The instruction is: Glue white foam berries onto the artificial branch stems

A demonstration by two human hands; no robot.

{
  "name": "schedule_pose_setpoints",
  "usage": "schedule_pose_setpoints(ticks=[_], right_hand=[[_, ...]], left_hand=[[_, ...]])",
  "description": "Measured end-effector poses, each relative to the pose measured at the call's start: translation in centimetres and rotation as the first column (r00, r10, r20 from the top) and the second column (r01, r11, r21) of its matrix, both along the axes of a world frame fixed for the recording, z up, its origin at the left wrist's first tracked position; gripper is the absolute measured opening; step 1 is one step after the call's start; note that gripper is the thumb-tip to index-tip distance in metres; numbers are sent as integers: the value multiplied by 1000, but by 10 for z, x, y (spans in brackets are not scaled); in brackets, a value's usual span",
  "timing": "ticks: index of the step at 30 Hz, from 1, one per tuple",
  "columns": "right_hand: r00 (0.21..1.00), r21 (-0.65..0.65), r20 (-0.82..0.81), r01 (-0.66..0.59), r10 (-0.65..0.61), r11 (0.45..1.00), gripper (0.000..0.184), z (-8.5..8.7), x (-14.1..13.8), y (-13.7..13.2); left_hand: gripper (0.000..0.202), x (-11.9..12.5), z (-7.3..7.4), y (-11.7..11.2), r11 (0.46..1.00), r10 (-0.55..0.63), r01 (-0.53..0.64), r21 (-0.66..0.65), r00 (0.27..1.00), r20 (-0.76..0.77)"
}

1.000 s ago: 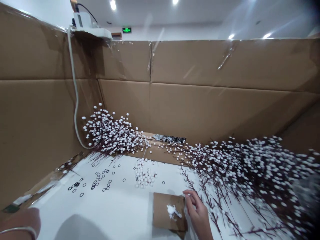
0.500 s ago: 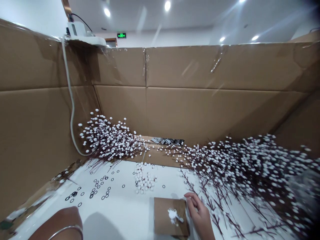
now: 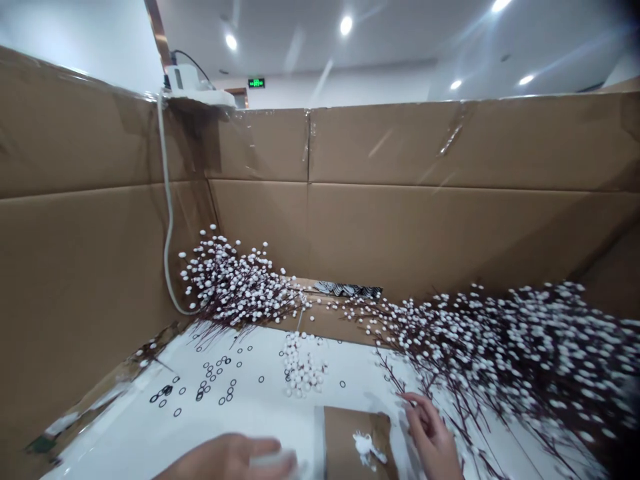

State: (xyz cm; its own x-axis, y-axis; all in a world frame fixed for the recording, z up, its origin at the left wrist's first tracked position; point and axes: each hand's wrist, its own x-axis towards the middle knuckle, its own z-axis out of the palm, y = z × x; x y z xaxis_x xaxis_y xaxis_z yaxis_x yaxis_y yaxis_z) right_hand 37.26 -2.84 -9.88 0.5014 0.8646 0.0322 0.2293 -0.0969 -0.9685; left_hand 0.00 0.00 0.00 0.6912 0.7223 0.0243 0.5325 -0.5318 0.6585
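Note:
My right hand (image 3: 433,437) is at the lower right, its fingers curled together beside the bare lower end of a berry branch (image 3: 393,373). Whatever the fingers hold, if anything, cannot be made out. My left hand (image 3: 235,457) enters at the bottom, smeared by motion, with its fingers stretched out to the right and nothing clearly in them. Between the hands lies a brown cardboard piece (image 3: 345,443) with a white, irregular clump (image 3: 367,447) on it. Loose white berries (image 3: 305,367) are gathered on the white tabletop (image 3: 240,420) beyond it.
Many small black rings (image 3: 215,377) lie scattered at left. White-berried branches are heaped at the back left (image 3: 235,280) and along the right (image 3: 500,333). Cardboard walls (image 3: 400,233) enclose the table. A white cable (image 3: 167,200) hangs in the left corner.
My left hand has come into view at the bottom, where only a forearm with a bracelet showed. My right hand has shifted right, away from the cardboard piece. The view has turned slightly.

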Motion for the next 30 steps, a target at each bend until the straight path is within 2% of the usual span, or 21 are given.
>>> schedule_pose_setpoints(ticks=[3, 5, 7, 9, 10, 12, 13, 15, 17, 18, 19, 20, 21, 23, 24, 26, 27, 28, 29, 30], right_hand=[[969, 21, -235, -72, 75, 997, 47, 18, 9, -8], [922, 108, -340, -159, 187, 981, 42, 31, 13, -11], [909, 149, -295, -261, 295, 954, 41, 43, 13, -11], [933, 36, -162, -321, 323, 946, 40, 49, 11, -8], [948, 21, -100, -302, 302, 953, 42, 51, 8, -6], [960, 14, -25, -277, 277, 961, 42, 49, 4, -4], [964, 7, -12, -265, 265, 964, 43, 47, 2, -4], [969, -48, -26, -248, 247, 968, 46, 43, -2, -6], [969, -100, -56, -246, 241, 964, 51, 40, -4, -10], [969, -87, -63, -245, 240, 966, 55, 39, -5, -12], [969, -50, -58, -242, 239, 969, 58, 39, -6, -13], [972, 5, -42, -232, 232, 973, 62, 39, -7, -13], [975, 58, -19, -219, 220, 974, 63, 39, -7, -13], [981, 94, 13, -194, 194, 976, 56, 37, -7, -13], [982, 66, 12, -188, 188, 980, 51, 36, -7, -13], [987, -10, -3, -159, 159, 987, 46, 33, -5, -12], [990, -39, -8, -140, 139, 989, 47, 31, -4, -12], [992, -56, -5, -123, 123, 991, 49, 30, -3, -11], [993, -59, 8, -119, 120, 991, 51, 29, -1, -11], [991, -59, 28, -132, 133, 990, 53, 27, 0, -10]], left_hand=[[51, -31, 14, 18, 998, -49, 50, -43, 998, 25], [53, -51, 19, 27, 995, -69, 68, -72, 998, -13], [54, -61, 20, 34, 998, 51, -53, -32, 997, -61], [53, -60, 20, 40, 978, 207, -205, 41, 977, -49], [46, -57, 20, 42, 964, 259, -257, 71, 966, -20], [33, -50, 20, 45, 954, 282, -287, 92, 957, 60], [35, -48, 20, 46, 941, 305, -318, 113, 945, 120], [43, -46, 18, 51, 889, 396, -437, 139, 884, 249], [37, -47, 14, 60, 826, 497, -556, 95, 796, 345], [31, -48, 12, 66, 812, 522, -581, 53, 763, 380], [28, -49, 11, 73, 815, 522, -579, 20, 749, 408], [33, -49, 10, 80, 830, 498, -558, 20, 756, 424], [43, -49, 9, 87, 844, 461, -532, 66, 783, 417], [58, -46, 9, 98, 833, 397, -484, 268, 860, 320], [62, -44, 9, 101, 799, 385, -452, 396, 891, 239], [72, -38, 7, 105, 697, 401, -369, 614, 911, 92], [78, -34, 4, 104, 661, 409, -326, 676, 912, 40], [84, -29, 0, 103, 650, 406, -287, 703, 914, -2], [88, -24, -5, 99, 671, 387, -252, 697, 921, -41], [91, -18, -12, 95, 722, 349, -212, 658, 933, -83]])
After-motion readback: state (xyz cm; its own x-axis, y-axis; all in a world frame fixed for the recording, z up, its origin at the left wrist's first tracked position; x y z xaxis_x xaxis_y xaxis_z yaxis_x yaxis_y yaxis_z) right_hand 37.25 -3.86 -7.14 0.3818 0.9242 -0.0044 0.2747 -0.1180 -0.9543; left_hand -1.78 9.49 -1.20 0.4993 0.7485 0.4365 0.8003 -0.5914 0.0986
